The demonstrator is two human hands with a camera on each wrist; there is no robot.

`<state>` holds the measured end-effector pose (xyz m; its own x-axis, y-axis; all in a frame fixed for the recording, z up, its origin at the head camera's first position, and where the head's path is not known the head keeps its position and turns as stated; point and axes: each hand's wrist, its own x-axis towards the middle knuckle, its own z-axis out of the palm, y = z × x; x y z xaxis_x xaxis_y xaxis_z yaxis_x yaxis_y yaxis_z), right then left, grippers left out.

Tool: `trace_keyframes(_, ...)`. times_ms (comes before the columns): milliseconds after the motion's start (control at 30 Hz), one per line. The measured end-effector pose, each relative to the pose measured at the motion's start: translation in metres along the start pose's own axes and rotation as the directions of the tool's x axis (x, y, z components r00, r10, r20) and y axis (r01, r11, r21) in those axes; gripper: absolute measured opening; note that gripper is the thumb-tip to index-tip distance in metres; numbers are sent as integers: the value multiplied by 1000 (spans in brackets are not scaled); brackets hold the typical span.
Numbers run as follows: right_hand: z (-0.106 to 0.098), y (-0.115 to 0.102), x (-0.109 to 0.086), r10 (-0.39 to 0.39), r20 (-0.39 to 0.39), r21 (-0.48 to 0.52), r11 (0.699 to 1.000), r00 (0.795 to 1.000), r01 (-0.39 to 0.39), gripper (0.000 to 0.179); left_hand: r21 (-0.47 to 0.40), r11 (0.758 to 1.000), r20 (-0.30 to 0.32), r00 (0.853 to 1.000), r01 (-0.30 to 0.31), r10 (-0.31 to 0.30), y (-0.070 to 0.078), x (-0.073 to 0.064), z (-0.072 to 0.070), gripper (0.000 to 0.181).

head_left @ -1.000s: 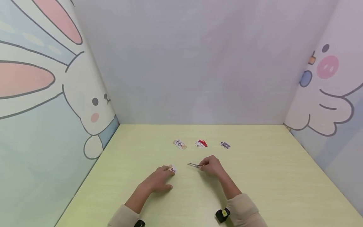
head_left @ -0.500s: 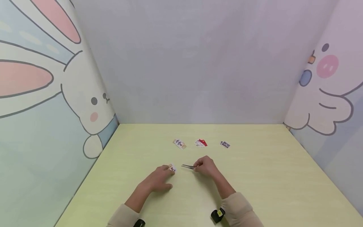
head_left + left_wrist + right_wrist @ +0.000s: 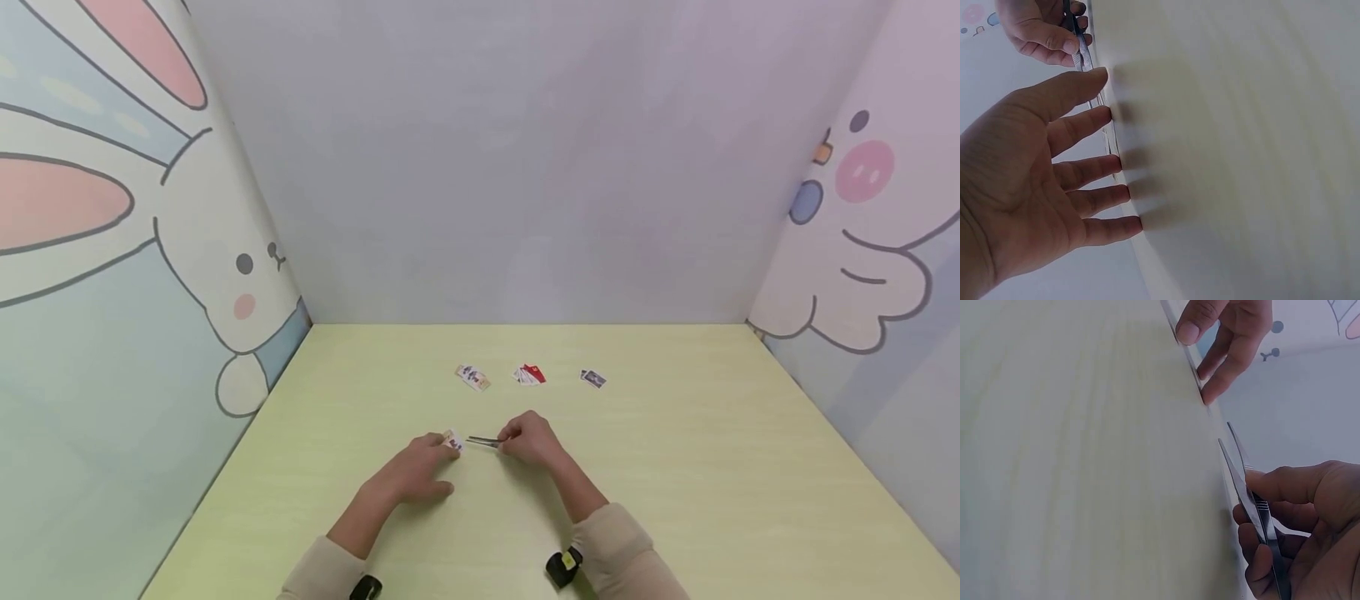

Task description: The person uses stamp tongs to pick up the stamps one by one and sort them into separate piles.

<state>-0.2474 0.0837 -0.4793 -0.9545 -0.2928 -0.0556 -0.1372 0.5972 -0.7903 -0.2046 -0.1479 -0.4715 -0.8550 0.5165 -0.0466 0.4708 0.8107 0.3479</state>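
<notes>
My left hand (image 3: 416,471) rests its outstretched fingertips on the table and on a small printed card (image 3: 453,442), partly covering it. In the left wrist view that hand (image 3: 1029,175) has its fingers straight and spread. My right hand (image 3: 528,440) pinches a pair of metal tweezers (image 3: 482,441), whose tips point left, right beside the card's edge. Whether they touch it I cannot tell. The right wrist view has the tweezers (image 3: 1250,506) between thumb and fingers, their two tips apart.
Farther back on the table lie a strip of similar printed cards (image 3: 473,377), a fan of white and red cards (image 3: 529,375) and a pair of dark picture cards (image 3: 593,378). A grey wall (image 3: 525,208) rises behind, with painted side walls left and right.
My right hand has carried the tweezers left, bringing their tips close to the small card. The left hand keeps its place on it.
</notes>
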Motion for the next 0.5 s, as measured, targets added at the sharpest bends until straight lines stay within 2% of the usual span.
trace_keyframes(500, 13, -11, 8, 6, -20, -45, 999, 1000, -7, 4, -11, 1000, -9, 1000, -25, 25, -1, 0, -2, 43)
